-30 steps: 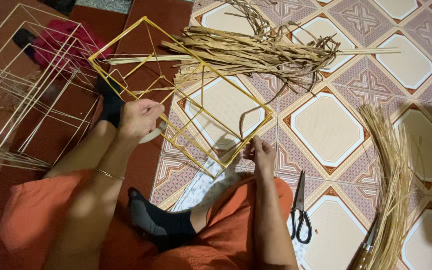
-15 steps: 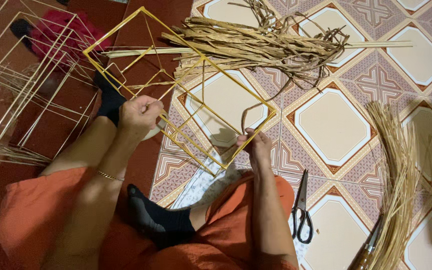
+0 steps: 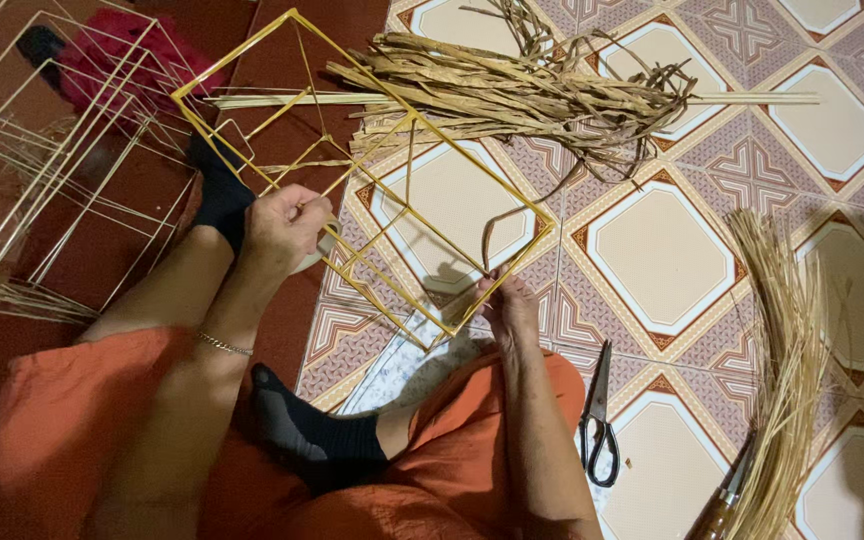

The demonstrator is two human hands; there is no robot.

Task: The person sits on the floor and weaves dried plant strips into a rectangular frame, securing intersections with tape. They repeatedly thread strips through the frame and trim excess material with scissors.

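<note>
Risk: left hand (image 3: 287, 225) pinching yellow frame (image 3: 372, 190), right hand (image 3: 510, 308) gripping its lower-centre corner; thin rods may buckle.

we are seeing a yellow wire frame (image 3: 372, 190), box-shaped with thin inner rods, lying tilted over the patterned tile floor (image 3: 662, 250); a flat brown straw strip (image 3: 497, 225) is looping up from its near right edge.

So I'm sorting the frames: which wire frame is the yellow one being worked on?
The yellow wire frame held by both the left hand and right hand, over the tiles; the pale frames stand untouched at far left.
</note>
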